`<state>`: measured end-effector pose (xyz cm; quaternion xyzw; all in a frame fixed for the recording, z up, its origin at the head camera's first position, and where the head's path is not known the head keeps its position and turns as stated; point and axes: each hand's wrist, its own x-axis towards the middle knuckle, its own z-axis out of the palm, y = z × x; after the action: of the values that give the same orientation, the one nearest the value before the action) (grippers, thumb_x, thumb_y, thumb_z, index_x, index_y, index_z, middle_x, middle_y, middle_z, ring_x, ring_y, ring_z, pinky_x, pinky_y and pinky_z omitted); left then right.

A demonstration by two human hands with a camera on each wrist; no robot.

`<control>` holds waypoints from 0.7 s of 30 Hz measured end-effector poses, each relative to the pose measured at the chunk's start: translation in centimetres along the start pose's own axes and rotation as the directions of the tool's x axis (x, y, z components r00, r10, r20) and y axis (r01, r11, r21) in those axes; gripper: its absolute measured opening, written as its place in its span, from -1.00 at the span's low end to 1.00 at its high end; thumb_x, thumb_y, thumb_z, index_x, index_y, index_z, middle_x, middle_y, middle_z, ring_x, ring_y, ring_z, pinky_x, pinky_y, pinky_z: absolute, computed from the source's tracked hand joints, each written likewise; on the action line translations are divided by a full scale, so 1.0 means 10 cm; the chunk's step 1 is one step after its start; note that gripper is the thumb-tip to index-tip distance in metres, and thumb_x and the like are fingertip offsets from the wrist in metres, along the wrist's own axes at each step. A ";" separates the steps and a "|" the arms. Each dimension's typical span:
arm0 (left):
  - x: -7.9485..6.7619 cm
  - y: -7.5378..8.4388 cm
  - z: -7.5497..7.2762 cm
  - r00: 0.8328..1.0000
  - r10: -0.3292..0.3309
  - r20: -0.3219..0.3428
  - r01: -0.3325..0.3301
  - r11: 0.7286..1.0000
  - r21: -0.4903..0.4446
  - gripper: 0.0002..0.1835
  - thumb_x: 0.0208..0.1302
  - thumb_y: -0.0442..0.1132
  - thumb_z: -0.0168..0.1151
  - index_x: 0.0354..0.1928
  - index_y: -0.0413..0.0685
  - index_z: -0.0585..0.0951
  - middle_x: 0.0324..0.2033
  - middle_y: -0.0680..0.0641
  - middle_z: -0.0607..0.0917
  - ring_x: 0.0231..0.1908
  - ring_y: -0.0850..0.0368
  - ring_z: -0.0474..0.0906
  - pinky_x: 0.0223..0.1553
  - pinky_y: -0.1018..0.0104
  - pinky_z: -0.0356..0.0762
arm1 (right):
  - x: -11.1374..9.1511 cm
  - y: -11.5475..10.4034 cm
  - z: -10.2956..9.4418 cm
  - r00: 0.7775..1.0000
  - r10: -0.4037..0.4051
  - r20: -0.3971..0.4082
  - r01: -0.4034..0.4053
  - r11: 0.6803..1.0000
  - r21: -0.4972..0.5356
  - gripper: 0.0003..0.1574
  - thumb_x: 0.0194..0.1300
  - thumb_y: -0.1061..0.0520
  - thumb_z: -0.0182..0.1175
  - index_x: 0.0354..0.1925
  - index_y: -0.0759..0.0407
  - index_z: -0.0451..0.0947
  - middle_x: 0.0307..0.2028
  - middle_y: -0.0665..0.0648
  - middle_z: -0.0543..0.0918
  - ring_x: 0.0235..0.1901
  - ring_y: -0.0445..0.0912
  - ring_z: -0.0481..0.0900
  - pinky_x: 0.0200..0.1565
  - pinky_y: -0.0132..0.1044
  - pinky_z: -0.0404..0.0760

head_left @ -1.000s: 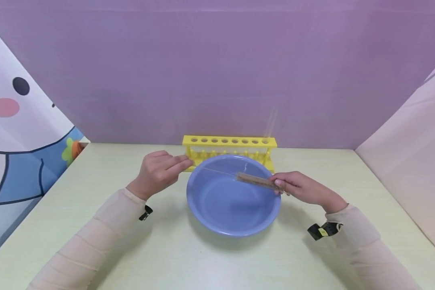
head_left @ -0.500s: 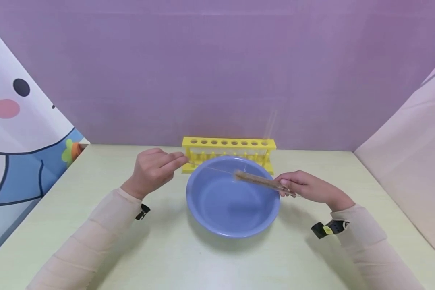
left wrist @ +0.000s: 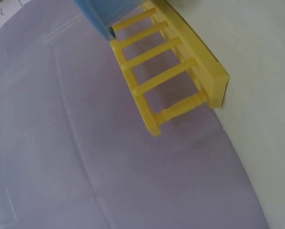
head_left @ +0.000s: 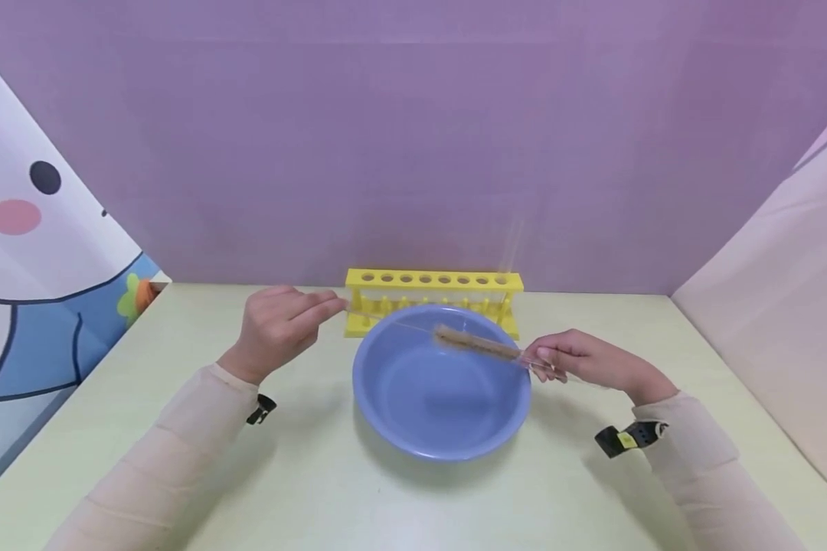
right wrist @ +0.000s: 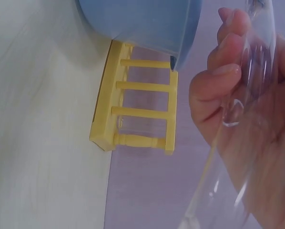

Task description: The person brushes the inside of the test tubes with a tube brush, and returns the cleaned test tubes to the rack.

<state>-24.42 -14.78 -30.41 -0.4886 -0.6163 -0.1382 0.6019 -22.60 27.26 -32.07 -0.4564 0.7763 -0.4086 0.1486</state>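
Note:
In the head view my left hand [head_left: 279,329] pinches the thin wire handle of a test tube brush [head_left: 475,342] beyond the left rim of a blue basin [head_left: 441,448]. The tan bristles lie slanted over the basin, fuzzy at their left end. My right hand [head_left: 582,358] grips a clear test tube [right wrist: 258,71], its fingers and thumb around the glass at the basin's right rim. Brush and tube are in line, the bristles' right end close to the right fingers. In the left wrist view the left hand is out of sight.
Behind the basin stands a yellow test tube rack [head_left: 434,277], partly hidden by it. Another clear tube [head_left: 512,245] rises from the rack's right end. A purple backdrop [head_left: 413,138] is close behind, over the pale tabletop [head_left: 379,505].
My left hand has moved left, drawing the brush the same way. The right hand with the tube has shifted slightly right, so the hands are farther apart.

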 end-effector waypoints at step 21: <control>-0.02 -0.05 -0.03 0.997 -0.032 -0.065 0.032 0.999 0.001 -0.60 0.06 -0.56 -0.13 -0.41 -0.14 0.72 -0.58 -0.01 0.71 -0.74 0.10 0.47 -0.77 0.31 0.14 | -0.05 0.12 -0.04 1.000 0.019 0.022 -0.021 0.998 0.066 -0.63 0.42 0.41 -0.25 -0.10 0.40 0.51 -0.52 0.25 0.44 -0.58 0.02 0.36 -0.52 -0.27 0.47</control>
<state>-24.68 -15.32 -30.28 -0.4733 -0.6044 -0.1631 0.6197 -23.28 28.16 -32.82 -0.4479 0.7653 -0.4275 0.1760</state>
